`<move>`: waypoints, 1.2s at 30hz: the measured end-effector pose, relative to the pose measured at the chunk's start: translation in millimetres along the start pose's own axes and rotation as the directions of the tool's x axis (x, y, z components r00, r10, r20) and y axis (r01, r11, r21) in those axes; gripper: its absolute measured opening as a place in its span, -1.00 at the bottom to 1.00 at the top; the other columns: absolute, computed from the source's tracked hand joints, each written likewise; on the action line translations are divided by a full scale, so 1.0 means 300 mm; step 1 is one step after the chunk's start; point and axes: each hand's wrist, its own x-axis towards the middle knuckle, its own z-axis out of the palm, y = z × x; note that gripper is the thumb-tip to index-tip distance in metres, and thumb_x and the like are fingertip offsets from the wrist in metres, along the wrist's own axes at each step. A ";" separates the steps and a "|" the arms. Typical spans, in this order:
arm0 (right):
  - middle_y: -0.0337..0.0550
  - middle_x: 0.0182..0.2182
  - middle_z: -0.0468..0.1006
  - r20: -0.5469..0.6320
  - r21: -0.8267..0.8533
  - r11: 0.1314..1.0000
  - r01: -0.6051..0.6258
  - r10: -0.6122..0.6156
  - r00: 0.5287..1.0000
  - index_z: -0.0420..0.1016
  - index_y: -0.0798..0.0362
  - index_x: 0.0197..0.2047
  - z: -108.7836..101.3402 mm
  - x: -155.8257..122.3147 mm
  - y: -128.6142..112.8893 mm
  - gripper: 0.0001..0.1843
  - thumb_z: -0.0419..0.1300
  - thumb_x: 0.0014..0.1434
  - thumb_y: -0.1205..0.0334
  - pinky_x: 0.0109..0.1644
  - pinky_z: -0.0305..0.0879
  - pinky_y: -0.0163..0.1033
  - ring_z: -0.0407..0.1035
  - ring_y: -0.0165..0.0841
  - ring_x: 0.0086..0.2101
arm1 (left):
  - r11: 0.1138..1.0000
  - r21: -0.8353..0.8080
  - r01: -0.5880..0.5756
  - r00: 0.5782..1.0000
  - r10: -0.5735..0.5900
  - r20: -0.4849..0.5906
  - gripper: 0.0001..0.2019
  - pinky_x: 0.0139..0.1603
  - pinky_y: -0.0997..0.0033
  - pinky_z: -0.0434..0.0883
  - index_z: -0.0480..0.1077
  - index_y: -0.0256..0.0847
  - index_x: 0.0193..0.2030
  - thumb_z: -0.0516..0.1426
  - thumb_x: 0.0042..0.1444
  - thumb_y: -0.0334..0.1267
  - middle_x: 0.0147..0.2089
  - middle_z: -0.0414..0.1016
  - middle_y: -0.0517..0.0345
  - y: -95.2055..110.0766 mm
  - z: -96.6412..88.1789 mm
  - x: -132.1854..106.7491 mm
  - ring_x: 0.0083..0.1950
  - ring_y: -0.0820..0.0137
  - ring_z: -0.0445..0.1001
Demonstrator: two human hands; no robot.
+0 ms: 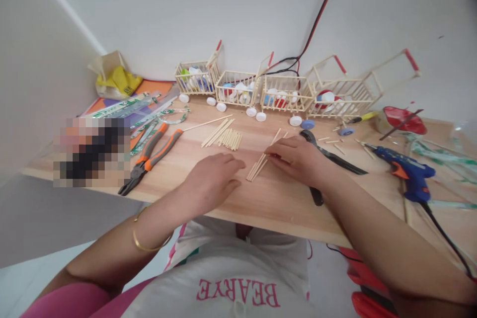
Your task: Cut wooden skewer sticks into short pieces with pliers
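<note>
My left hand [214,179] lies palm down on the wooden board [276,198], fingers together and stretched flat, its tips just left of a small bundle of thin wooden sticks [257,168]. My right hand [298,158] rests on the board with its fingers curled, touching the upper end of that bundle. Whether its fingers pinch the sticks is not clear. More loose sticks [222,135] lie farther back. A row of small stick-built carts [276,92] with bottle-cap wheels stands at the back.
Orange-handled pliers [149,156] lie at left beside printed strips [130,107]. Black scissors [328,159] lie under my right wrist. A blue glue gun [408,171] with a cord lies at right, a red lid [402,120] behind it. Wires hang down the wall.
</note>
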 end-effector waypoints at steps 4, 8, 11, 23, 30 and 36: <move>-0.04 -0.30 0.53 -0.020 -0.010 1.000 0.010 -0.010 1.000 0.45 0.07 -0.16 -0.001 0.003 -0.001 -0.76 0.00 0.25 0.22 -0.17 0.23 -0.17 0.40 -0.29 -0.28 | 0.973 0.063 0.221 0.949 -0.200 -0.242 -0.73 0.05 0.29 0.26 0.35 -0.21 -0.07 -0.04 0.20 -0.15 -0.06 0.42 0.01 -0.111 -0.079 -0.127 0.01 0.28 0.34; -0.04 -0.30 0.53 -0.037 -0.038 0.999 0.000 -0.002 0.999 0.46 0.08 -0.17 -0.011 0.009 -0.001 -0.76 -0.01 0.25 0.21 -0.19 0.23 -0.18 0.40 -0.29 -0.28 | 0.734 0.320 0.599 0.800 -0.538 -0.264 -0.53 -0.16 0.14 0.31 0.36 -0.26 -0.08 -0.03 0.10 0.09 -0.11 0.40 -0.19 -0.259 -0.164 -0.194 -0.06 0.02 0.37; -0.03 -0.30 0.53 -0.047 -0.047 0.999 -0.004 0.002 0.999 0.46 0.09 -0.17 -0.020 0.013 -0.003 -0.75 -0.02 0.26 0.22 -0.19 0.23 -0.19 0.40 -0.29 -0.29 | 0.655 0.354 0.668 0.726 -0.678 -0.116 -0.49 -0.36 0.25 0.28 0.38 -0.21 -0.19 -0.08 0.05 0.20 -0.22 0.43 -0.16 -0.313 -0.187 -0.206 -0.21 0.05 0.42; -0.04 -0.29 0.51 -0.067 -0.023 0.999 0.035 -0.036 0.997 0.43 0.09 -0.17 -0.084 0.026 -0.057 -0.76 -0.03 0.26 0.24 -0.15 0.22 -0.19 0.38 -0.31 -0.25 | 0.815 0.423 0.395 0.918 -0.357 -0.170 -0.71 -0.22 0.33 0.27 0.44 -0.22 -0.36 -0.04 0.14 -0.14 -0.22 0.36 0.00 -0.262 -0.188 -0.234 -0.18 0.23 0.33; 0.17 0.18 0.15 -0.112 -0.028 1.000 -0.006 0.002 0.994 0.18 0.08 0.12 -0.121 0.057 -0.325 -0.35 0.22 0.02 0.00 0.11 0.02 0.11 0.02 -0.03 0.16 | 0.864 0.492 -0.108 0.994 0.110 0.024 -0.87 -0.12 0.17 0.31 0.44 -0.26 -0.36 0.06 0.08 -0.36 -0.17 0.36 -0.09 0.031 -0.196 -0.076 -0.09 0.16 0.29; 0.11 -0.06 0.37 -0.291 0.085 0.937 -0.340 0.350 0.891 0.06 0.11 0.08 -0.049 -0.002 -0.351 -0.44 0.09 -0.02 0.41 -0.06 0.19 0.02 0.26 -0.12 -0.08 | 0.801 0.546 -0.246 0.892 0.407 -0.196 -0.87 0.05 0.05 0.26 0.43 -0.31 -0.33 0.05 0.09 -0.42 -0.03 0.39 -0.13 0.178 -0.146 0.043 0.04 0.11 0.26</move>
